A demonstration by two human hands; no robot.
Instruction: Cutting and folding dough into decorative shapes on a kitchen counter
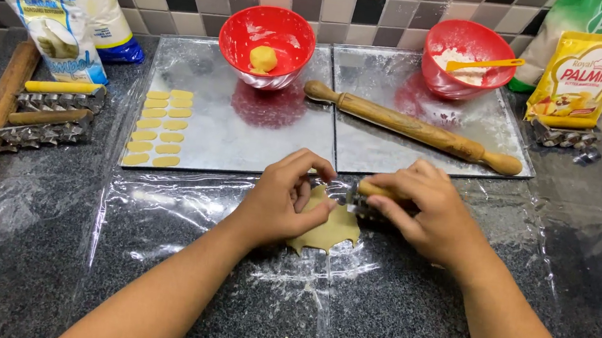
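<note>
My left hand (284, 203) fingers press curled onto the flattened dough sheet (328, 230), which lies beneath and between both hands on the tabletop (47, 239); my right hand (432, 216) fingers close around the roller cutter (363, 198), its axis pointing left.

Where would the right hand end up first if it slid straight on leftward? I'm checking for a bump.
Probably the left hand, pressing on the flattened dough, just ahead of the right hand and its cutter.
</note>
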